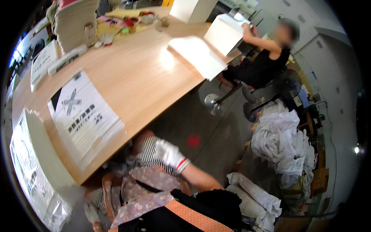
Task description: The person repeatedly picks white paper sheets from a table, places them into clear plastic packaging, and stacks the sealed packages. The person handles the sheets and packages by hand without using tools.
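a: below the near edge of the table (154,81), what is the right hand (170,154) doing?

b: it wears a white glove with a red band at the cuff, and it lies on a black-and-white striped cloth (148,152) just under the table edge. the fingers curl down onto the cloth; whether they pinch it i cannot tell.

a: and the left hand?

b: not in sight. i cannot tell anything about it.

a: what lies around the striped cloth?

b: just beside and below it is a pink flowered cloth (148,181), and lower still a black garment (193,212) with an orange dotted strap (191,216) across it.

a: on the table itself?

b: near the person, a stack of printed sheets (83,116) with a large cross mark, reaching to the table edge. to the left of it, a wrapped bundle of printed paper (29,174) hangs past the corner. farther off, a tall pile of paper (75,23) at the back left, with small clutter beside it.

a: anyone else?

b: yes, a seated person in a black sleeveless top (266,63) at the far right end of the table, one hand (246,28) up on a white stack of paper (224,33). an open white booklet (199,56) lies on the table just beside that.

a: and the floor?

b: grey, with a red spot (193,141) on it. at the right a heap of white cloth (282,139), and a floor fan (288,83) behind the seated person.
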`<state>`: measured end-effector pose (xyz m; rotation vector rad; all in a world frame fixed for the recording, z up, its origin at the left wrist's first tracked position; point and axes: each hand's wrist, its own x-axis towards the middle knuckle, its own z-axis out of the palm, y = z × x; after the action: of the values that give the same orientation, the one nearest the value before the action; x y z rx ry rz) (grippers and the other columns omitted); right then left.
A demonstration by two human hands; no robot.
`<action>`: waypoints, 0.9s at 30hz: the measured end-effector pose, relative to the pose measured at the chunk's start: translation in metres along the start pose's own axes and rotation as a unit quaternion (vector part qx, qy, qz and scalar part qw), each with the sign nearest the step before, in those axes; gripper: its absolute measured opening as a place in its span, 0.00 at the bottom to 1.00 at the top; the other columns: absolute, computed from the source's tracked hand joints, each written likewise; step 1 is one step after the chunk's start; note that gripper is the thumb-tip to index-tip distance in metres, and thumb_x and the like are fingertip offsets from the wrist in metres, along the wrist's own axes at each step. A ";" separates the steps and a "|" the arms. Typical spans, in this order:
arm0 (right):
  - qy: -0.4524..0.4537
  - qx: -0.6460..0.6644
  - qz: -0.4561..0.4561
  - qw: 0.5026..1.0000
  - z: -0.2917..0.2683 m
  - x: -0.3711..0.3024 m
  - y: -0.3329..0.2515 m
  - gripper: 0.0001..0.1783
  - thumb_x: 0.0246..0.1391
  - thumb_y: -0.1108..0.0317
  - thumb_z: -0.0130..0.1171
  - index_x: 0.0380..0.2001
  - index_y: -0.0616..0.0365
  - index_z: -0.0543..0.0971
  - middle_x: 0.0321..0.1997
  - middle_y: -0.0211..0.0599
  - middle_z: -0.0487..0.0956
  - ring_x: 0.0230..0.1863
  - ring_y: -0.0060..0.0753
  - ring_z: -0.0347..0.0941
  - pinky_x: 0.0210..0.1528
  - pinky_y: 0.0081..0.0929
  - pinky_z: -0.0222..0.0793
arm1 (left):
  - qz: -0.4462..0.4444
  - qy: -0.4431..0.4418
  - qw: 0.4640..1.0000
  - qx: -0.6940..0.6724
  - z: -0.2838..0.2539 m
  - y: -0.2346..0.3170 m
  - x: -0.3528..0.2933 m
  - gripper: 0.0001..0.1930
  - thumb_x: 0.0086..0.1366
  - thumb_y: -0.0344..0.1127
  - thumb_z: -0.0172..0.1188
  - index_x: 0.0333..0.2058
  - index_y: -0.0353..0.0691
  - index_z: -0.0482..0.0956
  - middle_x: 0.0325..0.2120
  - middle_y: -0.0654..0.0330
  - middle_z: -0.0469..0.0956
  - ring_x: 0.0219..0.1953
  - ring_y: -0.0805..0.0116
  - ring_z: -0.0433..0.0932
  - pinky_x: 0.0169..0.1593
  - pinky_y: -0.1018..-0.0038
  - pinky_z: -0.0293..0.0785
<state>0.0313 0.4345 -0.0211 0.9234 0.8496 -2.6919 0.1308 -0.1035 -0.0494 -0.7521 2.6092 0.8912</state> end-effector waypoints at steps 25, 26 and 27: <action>0.274 -0.105 -0.300 0.908 -0.118 0.238 -0.470 0.33 0.49 0.49 0.63 0.54 0.53 0.68 0.53 0.37 0.71 0.52 0.42 0.66 0.56 0.44 0.61 | 0.663 0.122 0.730 0.114 0.230 0.516 0.063 0.20 0.44 0.32 0.64 0.39 0.41 0.75 0.46 0.56 0.72 0.49 0.57 0.70 0.45 0.63 0.71; 0.285 -0.108 -0.316 0.898 -0.111 0.241 -0.467 0.33 0.48 0.50 0.63 0.54 0.54 0.69 0.55 0.35 0.70 0.53 0.39 0.66 0.58 0.42 0.60 | 0.654 0.128 0.736 0.119 0.231 0.514 0.065 0.18 0.45 0.32 0.64 0.38 0.41 0.75 0.45 0.56 0.72 0.48 0.57 0.71 0.45 0.64 0.72; 0.278 -0.104 -0.318 0.901 -0.109 0.241 -0.471 0.29 0.51 0.54 0.62 0.54 0.54 0.69 0.54 0.35 0.72 0.53 0.39 0.67 0.54 0.41 0.64 | 0.651 0.135 0.738 0.117 0.232 0.515 0.065 0.16 0.47 0.32 0.63 0.37 0.40 0.74 0.44 0.56 0.73 0.47 0.57 0.71 0.44 0.64 0.72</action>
<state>-0.2603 0.8892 -0.0206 1.6312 1.7900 -2.7453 -0.1883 0.3652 -0.0054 1.3278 3.1963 0.6404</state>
